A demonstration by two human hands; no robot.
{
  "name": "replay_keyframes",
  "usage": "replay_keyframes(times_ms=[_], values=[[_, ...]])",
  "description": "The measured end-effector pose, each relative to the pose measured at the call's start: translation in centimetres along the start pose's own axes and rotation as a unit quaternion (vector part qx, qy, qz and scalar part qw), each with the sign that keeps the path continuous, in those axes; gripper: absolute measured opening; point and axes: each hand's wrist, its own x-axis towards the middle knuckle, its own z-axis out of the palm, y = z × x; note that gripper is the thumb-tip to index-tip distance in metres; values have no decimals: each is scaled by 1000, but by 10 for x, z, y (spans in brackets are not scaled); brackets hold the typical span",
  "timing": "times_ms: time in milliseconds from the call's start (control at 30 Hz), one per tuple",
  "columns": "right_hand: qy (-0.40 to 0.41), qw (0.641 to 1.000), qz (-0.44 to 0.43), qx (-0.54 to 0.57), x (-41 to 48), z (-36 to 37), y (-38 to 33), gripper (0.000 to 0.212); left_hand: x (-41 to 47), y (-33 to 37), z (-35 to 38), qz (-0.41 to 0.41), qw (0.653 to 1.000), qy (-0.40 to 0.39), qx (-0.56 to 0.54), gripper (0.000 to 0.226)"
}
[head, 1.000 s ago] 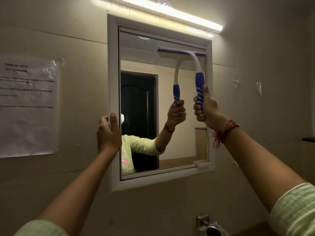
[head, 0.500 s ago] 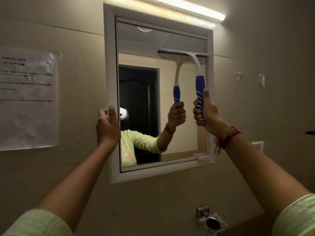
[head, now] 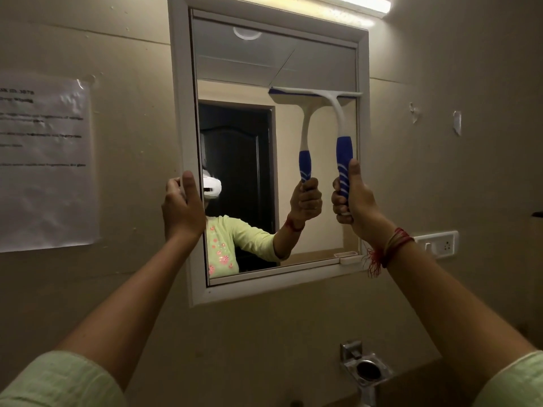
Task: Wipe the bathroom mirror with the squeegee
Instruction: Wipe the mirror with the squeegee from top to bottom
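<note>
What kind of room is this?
Most likely a bathroom: a framed wall mirror with a tube light above it, a chrome holder fixed to the wall below, and a squeegee on the glass.

Dim beige wall [head: 440, 177]; a tube light [head: 363, 2] glows at its top edge, paper [head: 44, 163] taped left, socket [head: 437, 245] right, metal holder [head: 365, 370] below.

Pale green textured sleeves [head: 58, 380] on both arms; red tasselled threads [head: 390, 248] round the wrist of the right hand [head: 355, 201].
</note>
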Motion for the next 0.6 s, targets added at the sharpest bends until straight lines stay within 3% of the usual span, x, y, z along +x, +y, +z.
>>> replay_keyframes(times_ms=[600], values=[[7,1000,10,11,-19,-11,39,52,2,-1,0,12,1000,5,5,49]])
